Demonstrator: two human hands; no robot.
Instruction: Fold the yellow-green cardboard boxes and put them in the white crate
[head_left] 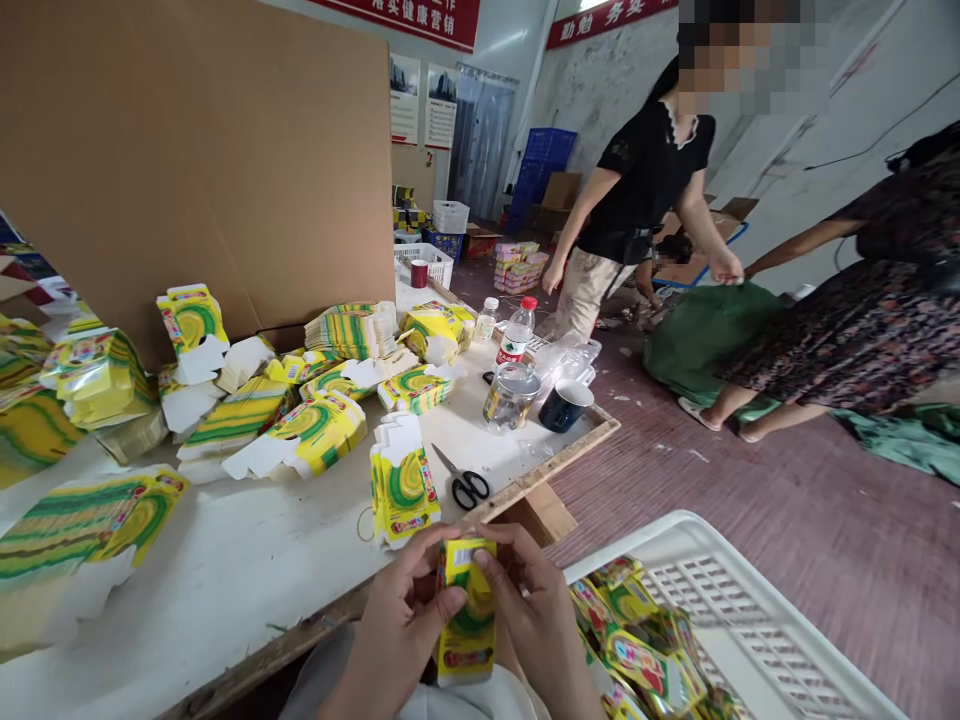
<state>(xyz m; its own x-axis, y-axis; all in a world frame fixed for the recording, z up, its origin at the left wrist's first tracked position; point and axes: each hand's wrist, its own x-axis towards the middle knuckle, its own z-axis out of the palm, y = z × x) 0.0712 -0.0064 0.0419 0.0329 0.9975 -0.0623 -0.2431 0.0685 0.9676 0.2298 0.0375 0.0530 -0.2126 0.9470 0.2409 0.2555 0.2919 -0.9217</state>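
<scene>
Between my two hands, just off the table's front edge, is a small yellow and green carton with a barcode at its upper end. My left hand grips its left side, thumb across the front. On the right side my right hand holds it, with the thumb near the barcode. Just beyond my hands lies a short stack of flat cartons with white flaps. Black-handled scissors rest beside that stack. To my right, a white plastic basket holds many small shiny packets.
More bundles of flat cartons cover the white table before a large cardboard sheet. A glass jar, dark mug and red-capped bottle stand near its right edge. Two people handle green cloth at right.
</scene>
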